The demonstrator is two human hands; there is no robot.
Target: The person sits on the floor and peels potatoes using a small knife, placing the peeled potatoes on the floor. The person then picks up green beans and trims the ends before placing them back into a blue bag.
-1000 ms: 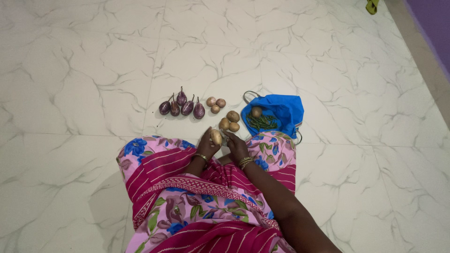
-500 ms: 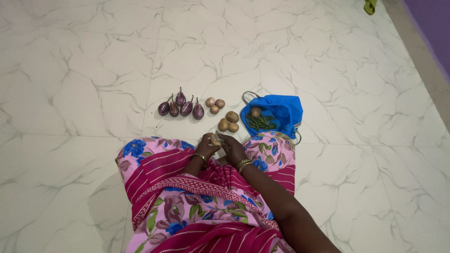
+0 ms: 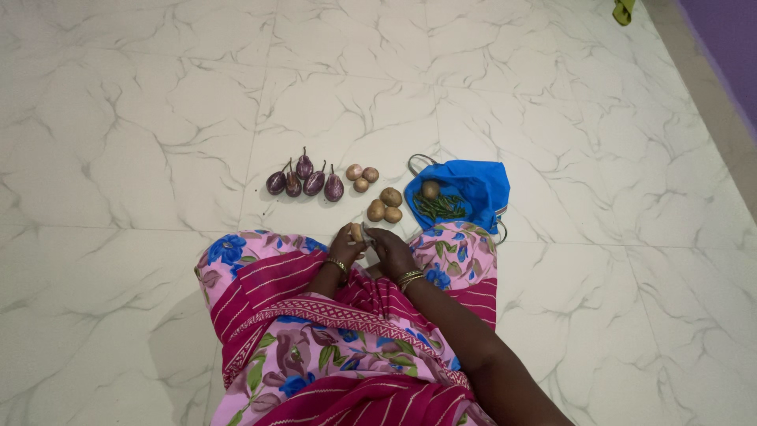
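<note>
Left hand (image 3: 344, 248): fingers curled round a potato (image 3: 356, 232), clamped on it from the left and below; a bangle sits on the wrist.
Right hand (image 3: 392, 249): fingers bent, tips touching the same potato from the right; whether it truly clamps it or only rests against it cannot be told.
Potato: pale brown, between the two hands, only its top showing above the left fingers; something thin and pale lies against it, too small to tell what.
Just beyond the grip: three potatoes (image 3: 384, 207) in a cluster on the floor (image 3: 142, 118).
Further beyond, slightly left: three smaller round bulbs (image 3: 362, 177), close together.
Beyond and well left: four purple brinjals (image 3: 305, 181) in a row, stems pointing away.
Beyond and right: blue bag (image 3: 473, 185), open, with green beans (image 3: 441, 207) and one more potato (image 3: 430, 188) inside.
Below the grip: pink flowered sari (image 3: 315, 331) over the knees.
</note>
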